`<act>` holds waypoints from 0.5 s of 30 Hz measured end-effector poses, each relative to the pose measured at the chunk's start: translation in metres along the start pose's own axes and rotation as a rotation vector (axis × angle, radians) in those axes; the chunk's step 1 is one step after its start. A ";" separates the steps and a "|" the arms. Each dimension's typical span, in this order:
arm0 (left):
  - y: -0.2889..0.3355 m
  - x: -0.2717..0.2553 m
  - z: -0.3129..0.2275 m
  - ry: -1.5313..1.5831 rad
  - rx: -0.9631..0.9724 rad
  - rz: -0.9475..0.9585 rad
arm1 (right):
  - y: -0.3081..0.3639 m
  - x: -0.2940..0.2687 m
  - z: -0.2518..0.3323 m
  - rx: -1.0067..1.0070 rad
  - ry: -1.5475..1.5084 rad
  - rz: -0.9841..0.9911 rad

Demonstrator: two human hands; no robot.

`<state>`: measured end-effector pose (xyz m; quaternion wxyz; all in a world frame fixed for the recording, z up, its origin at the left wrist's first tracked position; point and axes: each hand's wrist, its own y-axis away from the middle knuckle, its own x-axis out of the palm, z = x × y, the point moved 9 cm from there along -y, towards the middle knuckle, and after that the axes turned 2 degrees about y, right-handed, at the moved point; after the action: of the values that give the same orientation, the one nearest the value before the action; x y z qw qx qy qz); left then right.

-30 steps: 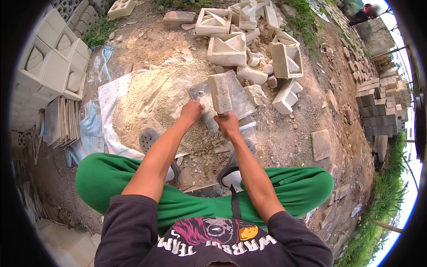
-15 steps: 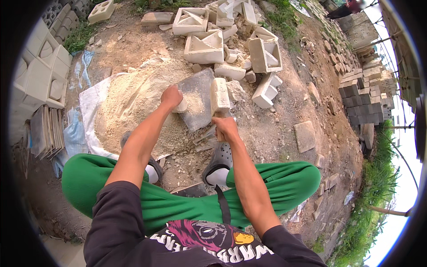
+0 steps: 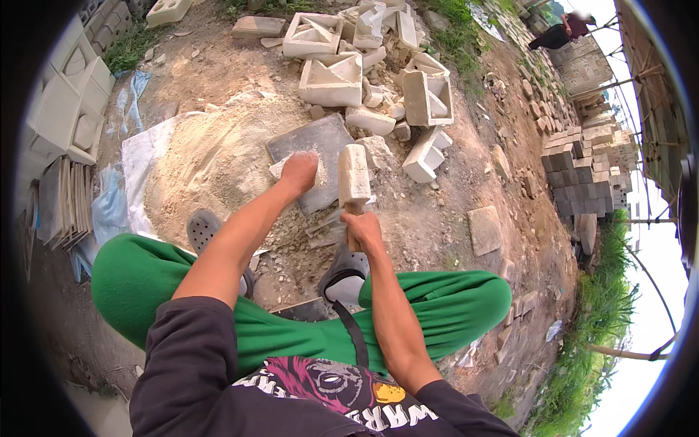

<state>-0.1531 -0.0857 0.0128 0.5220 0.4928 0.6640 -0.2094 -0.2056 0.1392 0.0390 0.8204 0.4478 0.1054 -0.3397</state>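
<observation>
My right hand (image 3: pixel 362 229) is closed round the short handle of a wooden mallet (image 3: pixel 354 175). The mallet's block-shaped head is coated in pale dust and points away from me. My left hand (image 3: pixel 300 172) is a curled fist low over a dark square slab (image 3: pixel 331 135); whatever its fingers hold is hidden. Pale crumbs show beside that fist on the slab. Left of the slab, a heap of pale sandy powder (image 3: pixel 207 156) spreads over a white sheet (image 3: pixel 138 186).
Broken pale hollow blocks (image 3: pixel 331 80) pile up beyond the slab. Stacked pale blocks (image 3: pixel 76 109) and thin boards (image 3: pixel 65 200) stand at the left. Grey bricks (image 3: pixel 579 171) are stacked at the right. A flat stone (image 3: pixel 484 230) lies nearer. Another person (image 3: pixel 564 33) stands far right.
My left hand has moved right and slightly nearer, across the slab, where pale crumbs lay. A pale chunk seen under it before is no longer clear. The mallet stays in my right hand.
</observation>
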 end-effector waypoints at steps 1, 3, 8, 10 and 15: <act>0.007 -0.014 0.012 -0.009 0.013 -0.154 | -0.002 0.005 0.006 -0.006 0.008 0.012; 0.023 -0.024 0.030 -0.022 0.013 -0.301 | 0.004 0.011 0.038 -0.100 0.062 -0.008; 0.064 -0.034 0.048 0.027 -0.069 -0.357 | -0.008 0.030 0.092 -0.378 -0.052 -0.034; 0.075 -0.033 0.049 0.032 -0.070 -0.359 | -0.021 0.049 0.092 -0.376 -0.053 0.007; 0.069 -0.014 0.053 0.014 -0.070 -0.298 | -0.063 0.072 0.050 -0.227 0.190 -0.029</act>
<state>-0.0678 -0.1048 0.0225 0.4973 0.3720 0.7401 -0.2579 -0.1995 0.0425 -0.0080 0.8472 0.3806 0.2268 -0.2932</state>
